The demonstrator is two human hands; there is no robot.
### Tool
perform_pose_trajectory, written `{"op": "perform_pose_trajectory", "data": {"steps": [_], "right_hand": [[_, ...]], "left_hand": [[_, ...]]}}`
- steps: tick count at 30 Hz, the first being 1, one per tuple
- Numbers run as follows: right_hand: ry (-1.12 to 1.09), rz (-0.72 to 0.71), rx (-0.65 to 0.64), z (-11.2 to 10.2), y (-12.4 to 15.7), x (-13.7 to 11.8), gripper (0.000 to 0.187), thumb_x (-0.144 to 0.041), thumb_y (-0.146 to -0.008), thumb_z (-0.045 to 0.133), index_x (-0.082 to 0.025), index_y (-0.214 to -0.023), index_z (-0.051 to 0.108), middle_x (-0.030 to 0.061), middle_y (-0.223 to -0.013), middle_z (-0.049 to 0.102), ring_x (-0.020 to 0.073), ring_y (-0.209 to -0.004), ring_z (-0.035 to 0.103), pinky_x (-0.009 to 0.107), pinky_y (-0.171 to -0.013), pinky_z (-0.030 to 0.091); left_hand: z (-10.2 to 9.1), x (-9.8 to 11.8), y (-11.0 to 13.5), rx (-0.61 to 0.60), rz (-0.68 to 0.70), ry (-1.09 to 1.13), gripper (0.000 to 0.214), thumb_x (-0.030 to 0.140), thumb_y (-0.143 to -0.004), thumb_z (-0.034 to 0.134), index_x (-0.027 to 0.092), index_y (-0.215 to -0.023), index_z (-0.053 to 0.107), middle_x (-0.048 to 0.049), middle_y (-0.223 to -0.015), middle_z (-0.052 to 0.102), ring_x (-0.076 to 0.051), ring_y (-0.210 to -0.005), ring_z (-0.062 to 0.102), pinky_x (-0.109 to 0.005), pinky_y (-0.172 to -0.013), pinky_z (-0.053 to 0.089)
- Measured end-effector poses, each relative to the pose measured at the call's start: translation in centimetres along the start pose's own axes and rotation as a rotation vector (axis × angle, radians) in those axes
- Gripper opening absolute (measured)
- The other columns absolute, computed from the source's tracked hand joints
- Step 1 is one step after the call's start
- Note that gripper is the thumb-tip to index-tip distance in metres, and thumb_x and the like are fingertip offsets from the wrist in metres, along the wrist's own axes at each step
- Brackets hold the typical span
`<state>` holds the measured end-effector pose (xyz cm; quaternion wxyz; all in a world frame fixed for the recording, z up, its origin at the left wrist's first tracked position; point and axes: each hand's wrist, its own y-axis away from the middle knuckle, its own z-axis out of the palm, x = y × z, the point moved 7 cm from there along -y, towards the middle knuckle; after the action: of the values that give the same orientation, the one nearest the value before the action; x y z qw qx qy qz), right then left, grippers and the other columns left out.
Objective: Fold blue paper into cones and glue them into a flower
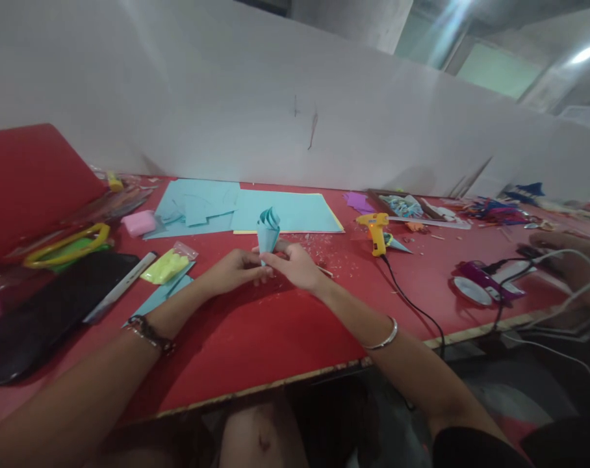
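Observation:
A light blue paper cone (268, 235) with curled strips at its top stands upright between my two hands, over the middle of the red table. My left hand (236, 270) has its fingers closed at the cone's lower end from the left. From the right, my right hand (295, 265) pinches the lower part of the cone between thumb and fingers. The cone's tip is partly hidden by the fingers. Behind it lie sheets of light blue paper (290, 207). To the right, a yellow hot glue gun (375, 233) rests on the table near another small paper cone (397, 245).
At left are a black case (56, 312), a white marker (122, 286), a packet of yellow clay (167, 265) and yellow-handled scissors (65, 247). A cord runs from the glue gun over the table's front edge. A purple device (485, 283) and another person's hand (568, 253) are at right.

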<state>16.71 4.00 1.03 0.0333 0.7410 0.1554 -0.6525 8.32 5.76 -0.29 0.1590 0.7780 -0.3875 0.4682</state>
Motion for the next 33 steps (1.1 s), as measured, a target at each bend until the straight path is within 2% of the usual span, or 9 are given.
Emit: {"op": "perform_pose_trajectory", "data": {"steps": [6, 10, 12, 16, 18, 20, 23, 28, 33], "right_hand": [[-0.027, -0.037, -0.071, 0.9, 0.0, 0.2, 0.035, -0.037, -0.081, 0.048, -0.014, -0.106, 0.056, -0.0038, -0.057, 0.05, 0.0077, -0.053, 0.049, 0.021, -0.055, 0.041], [-0.001, -0.063, -0.088, 1.1, -0.1, 0.2, 0.033, -0.039, -0.082, 0.045, -0.014, -0.102, 0.055, -0.003, -0.061, 0.051, 0.0078, -0.053, 0.049, 0.021, -0.054, 0.04], [0.052, -0.092, -0.046, 0.7, -0.2, 0.2, 0.033, -0.041, -0.083, 0.042, -0.014, -0.097, 0.055, -0.0005, -0.068, 0.054, 0.0092, -0.06, 0.051, 0.022, -0.058, 0.042], [0.342, -0.201, 0.09, -0.7, 0.1, -0.8, 0.031, -0.037, -0.088, 0.031, -0.015, -0.093, 0.052, 0.0057, -0.086, 0.059, 0.0143, -0.08, 0.055, 0.027, -0.071, 0.042], [0.593, -0.208, 0.015, -0.5, 0.2, -1.0, 0.027, -0.033, -0.088, 0.033, -0.017, -0.102, 0.05, 0.0071, -0.095, 0.06, 0.0171, -0.085, 0.056, 0.028, -0.074, 0.041], [0.856, -0.151, -0.113, -0.1, 0.3, -0.8, 0.029, -0.03, -0.085, 0.039, -0.018, -0.111, 0.046, 0.0079, -0.102, 0.06, 0.021, -0.087, 0.057, 0.031, -0.072, 0.041], [1.08, -0.083, -0.207, 0.2, 0.4, -0.5, 0.036, -0.032, -0.086, 0.037, -0.019, -0.12, 0.041, 0.0086, -0.106, 0.06, 0.0243, -0.086, 0.059, 0.031, -0.067, 0.041], [1.058, -0.143, -0.235, 1.1, 0.3, -0.5, 0.032, -0.031, -0.089, 0.031, -0.02, -0.114, 0.048, 0.008, -0.104, 0.061, 0.02, -0.086, 0.059, 0.027, -0.065, 0.041], [0.799, -0.268, -0.264, 1.3, 0.6, -0.2, 0.024, -0.023, -0.086, 0.04, -0.015, -0.103, 0.054, 0.0081, -0.099, 0.062, 0.0174, -0.087, 0.058, 0.025, -0.071, 0.041]], "left_hand": [[0.0, -0.1, 0.0, 0.009, -0.012, 0.024, 0.031, 0.041, -0.075, 0.05, 0.013, -0.065, 0.06, -0.0019, -0.059, 0.061, -0.008, -0.047, 0.052, -0.019, -0.048, 0.043], [0.0, 0.2, 0.2, 0.022, -0.002, -0.045, 0.033, 0.04, -0.079, 0.045, 0.013, -0.066, 0.059, -0.0012, -0.058, 0.06, -0.009, -0.049, 0.052, -0.019, -0.049, 0.042], [-0.1, 0.4, 0.3, 0.03, -0.01, -0.11, 0.033, 0.04, -0.079, 0.045, 0.013, -0.068, 0.061, -0.0016, -0.061, 0.062, -0.01, -0.055, 0.054, -0.021, -0.053, 0.043], [-1.1, 0.6, 0.6, 0.136, -0.056, -0.221, 0.034, 0.044, -0.077, 0.047, 0.014, -0.078, 0.063, -0.0029, -0.073, 0.065, -0.015, -0.066, 0.057, -0.026, -0.061, 0.044], [-1.4, 0.8, 0.8, 0.193, -0.037, -0.232, 0.034, 0.045, -0.076, 0.049, 0.014, -0.083, 0.061, -0.0038, -0.077, 0.065, -0.016, -0.067, 0.057, -0.027, -0.062, 0.045], [-1.6, 1.4, 0.9, 0.268, 0.045, -0.208, 0.037, 0.044, -0.071, 0.054, 0.014, -0.093, 0.058, -0.0059, -0.088, 0.064, -0.017, -0.076, 0.058, -0.029, -0.066, 0.046], [-1.9, 2.4, 1.2, 0.396, 0.16, -0.142, 0.041, 0.038, -0.068, 0.06, 0.015, -0.101, 0.051, -0.0078, -0.099, 0.06, -0.019, -0.089, 0.055, -0.03, -0.076, 0.045], [-2.1, 3.6, 1.5, 0.5, 0.26, -0.097, 0.014, 0.028, -0.074, 0.056, 0.017, -0.083, 0.054, -0.0038, -0.086, 0.055, -0.015, -0.083, 0.054, -0.029, -0.077, 0.044], [-1.6, 3.6, 1.5, 0.395, 0.277, -0.005, 0.01, 0.025, -0.077, 0.053, 0.017, -0.08, 0.058, -0.0037, -0.086, 0.052, -0.013, -0.078, 0.053, -0.027, -0.072, 0.044]]}}
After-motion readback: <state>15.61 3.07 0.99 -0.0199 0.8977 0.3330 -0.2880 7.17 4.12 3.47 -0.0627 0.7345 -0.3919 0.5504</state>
